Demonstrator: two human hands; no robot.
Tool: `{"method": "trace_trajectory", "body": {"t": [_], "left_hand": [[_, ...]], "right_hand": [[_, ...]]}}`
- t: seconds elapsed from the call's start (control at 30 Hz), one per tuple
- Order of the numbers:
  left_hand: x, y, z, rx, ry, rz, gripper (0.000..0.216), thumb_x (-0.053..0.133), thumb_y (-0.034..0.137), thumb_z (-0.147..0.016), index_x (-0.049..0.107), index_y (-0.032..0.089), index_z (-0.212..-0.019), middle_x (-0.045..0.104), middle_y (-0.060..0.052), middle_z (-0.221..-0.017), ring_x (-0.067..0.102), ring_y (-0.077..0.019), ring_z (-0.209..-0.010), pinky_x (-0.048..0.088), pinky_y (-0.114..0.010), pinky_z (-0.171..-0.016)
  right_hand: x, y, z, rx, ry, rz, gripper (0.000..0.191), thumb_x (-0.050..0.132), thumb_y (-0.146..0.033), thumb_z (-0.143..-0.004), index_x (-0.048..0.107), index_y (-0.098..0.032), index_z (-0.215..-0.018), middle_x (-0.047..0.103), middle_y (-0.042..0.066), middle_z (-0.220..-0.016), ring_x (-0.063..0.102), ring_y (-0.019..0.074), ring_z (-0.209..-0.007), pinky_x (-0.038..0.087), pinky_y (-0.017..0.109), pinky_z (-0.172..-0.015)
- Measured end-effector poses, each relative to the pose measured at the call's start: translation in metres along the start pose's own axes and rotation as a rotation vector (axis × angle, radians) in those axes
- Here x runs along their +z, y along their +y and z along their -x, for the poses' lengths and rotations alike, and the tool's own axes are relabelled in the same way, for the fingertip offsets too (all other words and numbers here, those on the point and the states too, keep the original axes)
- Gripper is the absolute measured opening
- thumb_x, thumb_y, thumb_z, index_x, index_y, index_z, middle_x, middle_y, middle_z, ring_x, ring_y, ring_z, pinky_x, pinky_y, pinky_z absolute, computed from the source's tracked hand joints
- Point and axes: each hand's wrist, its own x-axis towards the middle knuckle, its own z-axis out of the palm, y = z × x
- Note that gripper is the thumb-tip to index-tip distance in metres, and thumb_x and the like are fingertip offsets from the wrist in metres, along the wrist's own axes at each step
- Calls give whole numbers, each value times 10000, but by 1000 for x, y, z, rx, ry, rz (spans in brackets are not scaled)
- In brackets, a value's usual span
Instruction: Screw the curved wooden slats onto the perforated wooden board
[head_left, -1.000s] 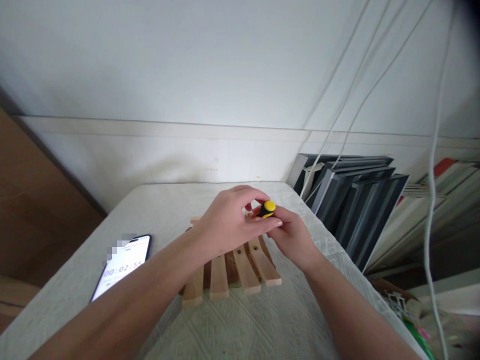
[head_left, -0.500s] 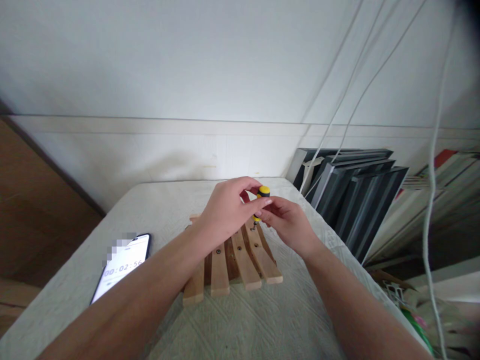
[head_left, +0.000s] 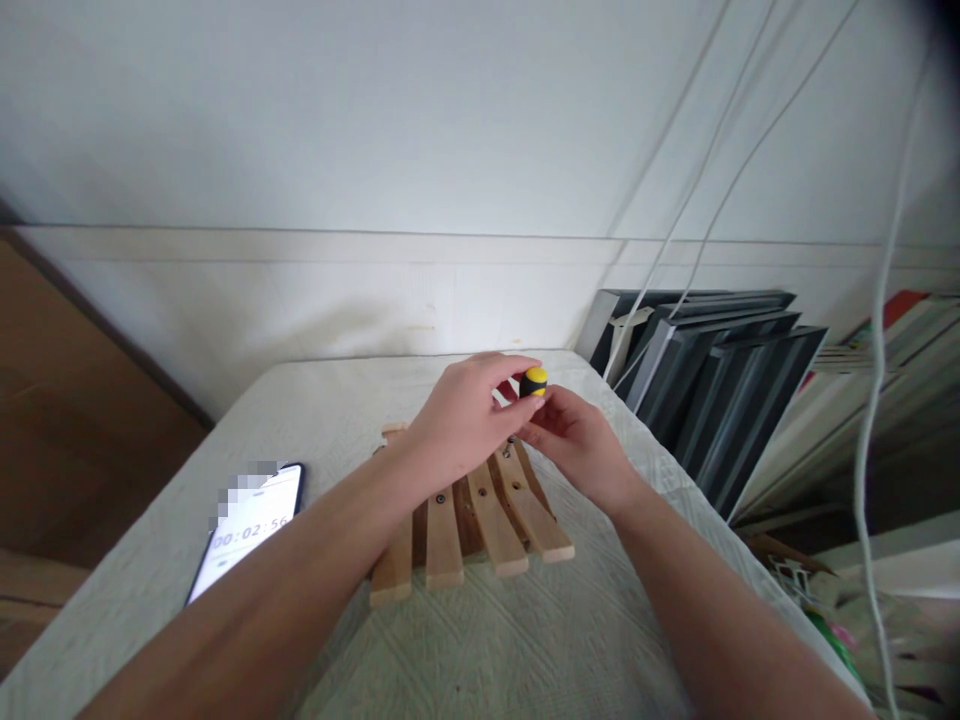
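Observation:
A slatted wooden piece [head_left: 480,515] made of several light slats screwed to darker cross pieces lies on the white-covered table [head_left: 525,650]. A stubby screwdriver with a yellow and black handle [head_left: 534,381] stands upright over its far end. My left hand [head_left: 457,415] curls round the handle from the left, fingertips pinched on it. My right hand [head_left: 577,445] meets it from the right, fingers closed at the lower part of the screwdriver. The tip is hidden behind my fingers.
A phone [head_left: 246,528] showing a running timer lies on the table at the left. Dark framed panels [head_left: 712,390] lean against the wall at the right, with books [head_left: 885,360] beyond. White cables [head_left: 870,400] hang down on the right. The table's right edge runs close by my right forearm.
The screwdriver has come from tilted to upright over the slats. Both hands stayed on it and shifted slightly away from me. The timer went from 02:55 to 02:56.

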Motion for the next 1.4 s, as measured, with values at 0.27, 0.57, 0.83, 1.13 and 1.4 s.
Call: {"method": "trace_trajectory", "body": {"t": [0.27, 0.57, 0.83, 1.13, 1.4], "left_hand": [[0, -1, -1, -20, 76, 70, 209, 707, 224, -750, 680, 149, -943, 721, -50, -893, 659, -141, -753, 552, -255, -675], [0, -1, 0, -6, 39, 0, 232, 661, 222, -775, 680, 145, -993, 705, -82, -980, 642, -148, -768, 537, -277, -683], [-2, 3, 1, 29, 63, -124, 194, 619, 226, -800, 693, 171, -971, 708, -45, -901, 593, -136, -727, 476, -265, -665], [-1, 1, 0, 86, 45, -106, 216, 579, 204, -833, 677, 158, -1019, 705, -55, -952, 610, -132, -765, 487, -260, -688], [1, -1, 1, 78, 87, -28, 228, 663, 186, -795, 692, 171, -1021, 729, -51, -931, 655, -139, -778, 533, -277, -728]], "right_hand": [[3, 3, 2, -12, 24, 97, 210, 680, -383, -798, 629, -214, -912, 572, -2, -709, 570, 170, -729, 490, 330, -698], [3, 0, 2, -38, 38, 34, 153, 642, -369, -826, 601, -223, -853, 598, 7, -769, 547, 150, -692, 465, 314, -661], [4, 1, 1, -15, 10, 28, 194, 631, -404, -828, 619, -223, -898, 592, 7, -745, 554, 158, -699, 473, 323, -665], [5, 4, 3, -47, 36, -7, 204, 645, -384, -825, 625, -239, -966, 604, 6, -763, 575, 169, -727, 483, 332, -668], [8, 8, 2, -76, 48, 0, 201, 663, -379, -817, 624, -253, -967, 616, 13, -781, 579, 179, -765, 486, 333, -676]]}}
